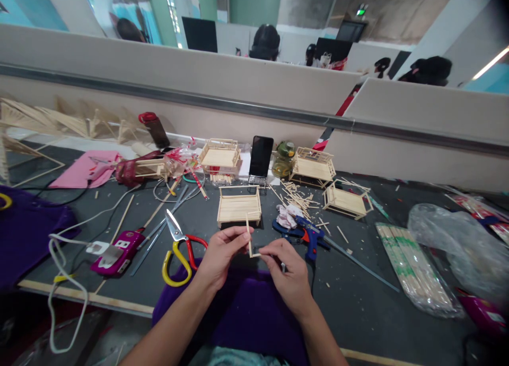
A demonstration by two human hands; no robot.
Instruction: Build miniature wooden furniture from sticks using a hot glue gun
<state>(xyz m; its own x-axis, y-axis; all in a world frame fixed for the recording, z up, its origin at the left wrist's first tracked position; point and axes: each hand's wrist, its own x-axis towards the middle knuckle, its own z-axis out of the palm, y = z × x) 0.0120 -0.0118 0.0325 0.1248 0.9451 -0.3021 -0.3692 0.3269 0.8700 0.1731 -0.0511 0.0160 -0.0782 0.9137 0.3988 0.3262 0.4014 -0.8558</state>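
Note:
Between my hands is a small L-shaped piece made of thin wooden sticks point(248, 237). My left hand point(227, 251) pinches its longer upright stick between thumb and fingers. With thumb and forefinger, my right hand point(287, 266) grips the end of the short lower stick. Just beyond the piece stands a miniature bed frame of wooden sticks point(239, 207). To the left of my left hand lie scissors point(181, 246) with one yellow and one red handle. A blue glue gun point(312, 237) rests on the table beyond my right hand, near a crumpled tissue.
More stick-built miniature beds point(313, 167) stand toward the back, around a propped phone point(260, 156). Loose sticks point(296, 196) are scattered nearby. A pink power strip point(118, 253) with a white cable lies left; wrapped stick bundles point(417, 268) lie right. A partition point(222, 109) borders the table.

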